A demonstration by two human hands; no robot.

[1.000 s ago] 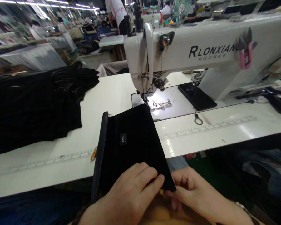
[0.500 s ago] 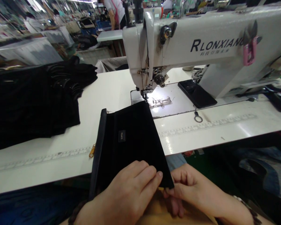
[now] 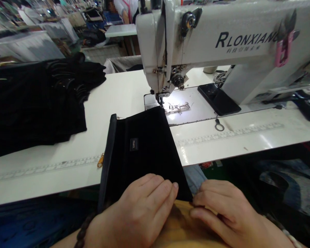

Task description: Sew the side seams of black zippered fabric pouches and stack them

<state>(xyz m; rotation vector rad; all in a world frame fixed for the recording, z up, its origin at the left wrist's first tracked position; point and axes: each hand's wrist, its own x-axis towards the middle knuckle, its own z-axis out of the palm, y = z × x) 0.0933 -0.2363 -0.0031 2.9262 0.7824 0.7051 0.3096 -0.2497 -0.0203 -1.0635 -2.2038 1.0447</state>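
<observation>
A black fabric pouch (image 3: pixel 150 151) with a small label (image 3: pixel 134 144) slopes from the sewing machine's needle area (image 3: pixel 160 101) over the table edge. Along its left side runs a dark zipper strip (image 3: pixel 107 162) with a gold zipper pull (image 3: pixel 100 160). My left hand (image 3: pixel 144 206) is closed on the pouch's near part, fingers on top, thumb hidden. At the near right corner, the curled fingertips of my right hand (image 3: pixel 222 206) hold the fabric edge; the thumb sits slightly lower, with a gap behind it. Yellow cloth (image 3: pixel 181 227) shows below the hands.
The white sewing machine (image 3: pixel 209 41) stands over the white table (image 3: pixel 119 89). A pile of black fabric pieces (image 3: pixel 36 103) lies at left. A phone (image 3: pixel 219 99) with a ring (image 3: pixel 219 125) is at right. Pink-handled snips (image 3: pixel 284 48) hang on the machine. Co-workers are behind.
My right hand has shifted slightly right and up, its thumb now farther from the fingers. My left hand and the pouch keep nearly the same place; the view has tilted down a little.
</observation>
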